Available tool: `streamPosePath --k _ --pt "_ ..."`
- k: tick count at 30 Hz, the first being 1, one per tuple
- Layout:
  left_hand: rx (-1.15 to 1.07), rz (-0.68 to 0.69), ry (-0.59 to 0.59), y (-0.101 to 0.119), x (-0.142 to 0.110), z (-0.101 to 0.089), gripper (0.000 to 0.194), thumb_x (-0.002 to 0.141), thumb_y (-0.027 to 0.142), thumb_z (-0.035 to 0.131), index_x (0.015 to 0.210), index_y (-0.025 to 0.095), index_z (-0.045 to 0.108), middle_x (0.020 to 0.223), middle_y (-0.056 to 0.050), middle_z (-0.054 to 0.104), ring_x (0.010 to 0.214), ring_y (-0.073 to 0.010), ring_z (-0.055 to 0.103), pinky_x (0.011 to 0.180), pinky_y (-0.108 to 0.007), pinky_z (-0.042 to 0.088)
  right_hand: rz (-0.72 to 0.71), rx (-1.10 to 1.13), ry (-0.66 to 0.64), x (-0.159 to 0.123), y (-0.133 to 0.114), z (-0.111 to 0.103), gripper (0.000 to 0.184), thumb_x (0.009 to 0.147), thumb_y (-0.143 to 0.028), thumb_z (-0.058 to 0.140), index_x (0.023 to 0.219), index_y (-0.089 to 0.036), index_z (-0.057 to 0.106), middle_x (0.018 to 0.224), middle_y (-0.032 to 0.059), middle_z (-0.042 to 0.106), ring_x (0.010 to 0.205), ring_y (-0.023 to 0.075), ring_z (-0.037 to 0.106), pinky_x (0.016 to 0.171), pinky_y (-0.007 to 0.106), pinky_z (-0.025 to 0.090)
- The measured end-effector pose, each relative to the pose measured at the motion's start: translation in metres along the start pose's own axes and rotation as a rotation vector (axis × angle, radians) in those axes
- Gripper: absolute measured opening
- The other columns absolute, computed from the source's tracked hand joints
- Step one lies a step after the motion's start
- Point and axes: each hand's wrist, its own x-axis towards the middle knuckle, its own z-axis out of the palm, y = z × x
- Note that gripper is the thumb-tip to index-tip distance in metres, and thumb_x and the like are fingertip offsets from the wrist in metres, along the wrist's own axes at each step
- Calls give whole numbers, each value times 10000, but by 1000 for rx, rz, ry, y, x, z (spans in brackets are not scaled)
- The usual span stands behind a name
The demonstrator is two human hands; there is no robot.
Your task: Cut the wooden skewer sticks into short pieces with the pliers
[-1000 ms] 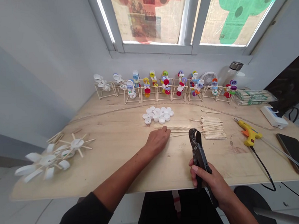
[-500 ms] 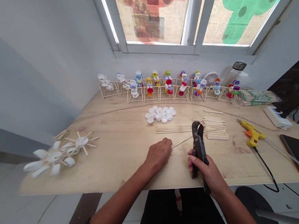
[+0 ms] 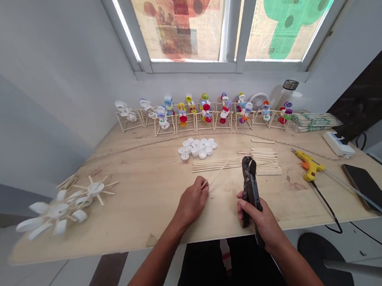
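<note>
My left hand (image 3: 193,201) pinches one end of a thin wooden stick (image 3: 217,175), which slants up to the right above the plywood table (image 3: 143,208). My right hand (image 3: 261,219) is wrapped round the handles of black cutting pliers (image 3: 250,184), jaws pointing away from me, a little right of the stick. Just beyond lie a row of long sticks (image 3: 212,164) and a pile of shorter cut sticks (image 3: 267,161). A cluster of white bottle caps (image 3: 197,148) sits behind them.
A line of stick-and-cap models (image 3: 202,112) stands along the back edge with a small white fan (image 3: 257,100). White spoon-and-stick wheels (image 3: 62,206) lie at the left. A yellow glue gun (image 3: 307,164), power strip (image 3: 338,143), phone (image 3: 368,184) and packed sticks (image 3: 313,120) are at the right.
My left hand drew back from the row of long sticks with one stick pinched and lifted it. The pliers stayed in my right hand, shifting slightly nearer the stick.
</note>
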Motion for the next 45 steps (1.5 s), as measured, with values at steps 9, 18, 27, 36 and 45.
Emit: streamPosePath --k 9,18,27,36,45 --pt "-717 -124 50 3 -11 0 191 778 318 448 897 183 510 648 40 481 531 -91 412 518 -209 329 -4 8 -19 -3 0 -1 248 801 -367 539 939 -165 500 680 -12 521 592 124 487 589 272 383" --pt "-521 100 434 23 -21 23 156 888 294 311 924 200 430 680 29 436 627 -113 454 641 -244 367 -19 -24 -29 -5 -2 2 275 789 -387 544 938 -160 501 665 -11 515 591 132 492 604 280 383" --pt "-503 95 401 19 -30 40 154 884 285 307 819 200 416 740 4 475 707 -132 482 700 -262 380 -50 -72 -18 -6 -4 2 300 781 -414 541 936 -159 509 639 -14 509 588 140 501 601 282 406" --pt "-581 52 291 19 -27 48 179 883 322 311 929 192 425 658 29 455 556 -105 423 567 -234 380 -237 -373 3 -6 -7 8 242 768 -353 545 951 -195 538 714 3 573 632 154 544 621 272 437" --pt "-559 110 249 31 -29 53 169 889 309 303 895 193 426 690 24 474 615 -110 468 621 -241 402 -424 -561 64 3 -13 25 211 779 -280 510 976 -205 504 830 34 622 696 172 588 648 282 457"
